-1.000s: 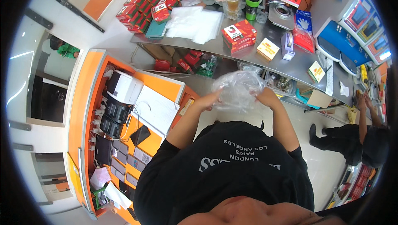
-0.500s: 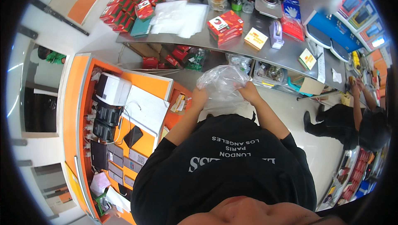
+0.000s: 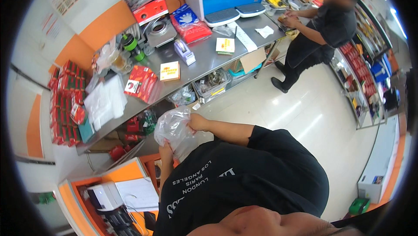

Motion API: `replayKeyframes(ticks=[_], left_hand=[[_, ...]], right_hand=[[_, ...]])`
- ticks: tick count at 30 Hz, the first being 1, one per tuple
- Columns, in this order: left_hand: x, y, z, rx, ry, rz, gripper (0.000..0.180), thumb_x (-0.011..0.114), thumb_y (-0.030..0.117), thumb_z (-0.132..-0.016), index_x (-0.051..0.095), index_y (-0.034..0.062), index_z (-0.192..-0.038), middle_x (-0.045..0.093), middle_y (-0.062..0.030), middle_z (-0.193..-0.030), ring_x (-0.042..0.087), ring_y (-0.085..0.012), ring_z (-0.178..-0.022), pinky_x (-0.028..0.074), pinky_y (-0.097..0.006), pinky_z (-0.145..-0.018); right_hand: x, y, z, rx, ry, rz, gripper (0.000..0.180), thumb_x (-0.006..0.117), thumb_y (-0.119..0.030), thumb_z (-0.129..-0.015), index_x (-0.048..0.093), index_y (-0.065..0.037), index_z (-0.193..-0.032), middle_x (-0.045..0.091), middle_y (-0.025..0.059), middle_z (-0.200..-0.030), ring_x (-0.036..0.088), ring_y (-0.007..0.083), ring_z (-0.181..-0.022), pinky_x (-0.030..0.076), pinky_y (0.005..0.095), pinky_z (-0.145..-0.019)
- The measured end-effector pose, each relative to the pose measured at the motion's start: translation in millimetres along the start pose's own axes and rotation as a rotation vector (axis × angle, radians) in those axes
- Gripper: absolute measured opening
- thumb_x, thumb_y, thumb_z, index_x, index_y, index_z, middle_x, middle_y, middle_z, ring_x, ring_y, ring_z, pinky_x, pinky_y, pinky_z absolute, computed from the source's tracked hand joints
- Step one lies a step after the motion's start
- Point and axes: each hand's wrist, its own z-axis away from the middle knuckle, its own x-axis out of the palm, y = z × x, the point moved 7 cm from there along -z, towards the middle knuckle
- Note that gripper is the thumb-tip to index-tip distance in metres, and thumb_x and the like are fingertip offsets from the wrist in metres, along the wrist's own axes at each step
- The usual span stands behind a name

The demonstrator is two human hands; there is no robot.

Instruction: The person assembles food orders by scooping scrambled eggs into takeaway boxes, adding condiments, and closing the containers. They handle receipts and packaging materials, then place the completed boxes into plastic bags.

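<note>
Clear plastic bag [image 3: 174, 129] held open in front of your chest, this side of the steel counter [image 3: 204, 60].
You grip one bag with two hands: right hand [image 3: 197, 123] pinching its top edge, left hand [image 3: 165, 152] closed on its lower side. Opening it looks underway; next, spread the mouth wider.

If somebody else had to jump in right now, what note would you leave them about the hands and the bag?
Left hand: grips the lower side of the clear plastic bag.
Right hand: pinches the bag's upper edge, fingers closed on the film.
Bag: held up in front of the chest, off every surface, crumpled; whether anything is inside cannot be told.
Nearby: steel counter ahead with red cartons and a stack of clear sheets; orange desk below left. Another person works at the counter's far end.
Done: bag in both hands.
Left: bag not yet set down.
</note>
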Motion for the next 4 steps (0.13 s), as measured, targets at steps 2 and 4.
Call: replayKeyframes(ticks=[2, 4], left_hand=[[-16.2, 3.9, -6.0, 0.055, 0.094, -0.088, 0.023, 0.052, 0.019, -0.099, 0.060, 0.0017, -0.112, 0.054, -0.0040, -0.062, 0.052, -0.0171, -0.046, 0.043, -0.034, -0.042], [-25.8, 4.0, -9.5, 0.082, 0.137, -0.143, 0.025, 0.054, 0.019, -0.098, 0.060, 0.0004, -0.114, 0.055, -0.0058, -0.061, 0.054, -0.0190, -0.045, 0.044, -0.036, -0.042]], right_hand=[[-13.4, -9.9, 2.0, -0.072, 0.188, 0.027, 0.021, 0.065, -0.021, -0.093, 0.074, -0.008, -0.108, 0.075, 0.0163, -0.090, 0.074, 0.0290, -0.075, 0.059, 0.0453, -0.071], [-16.7, -19.2, 7.4, -0.176, 0.254, 0.171, 0.022, 0.062, -0.016, -0.094, 0.071, -0.010, -0.113, 0.075, 0.0173, -0.094, 0.074, 0.0297, -0.072, 0.060, 0.0403, -0.064]])
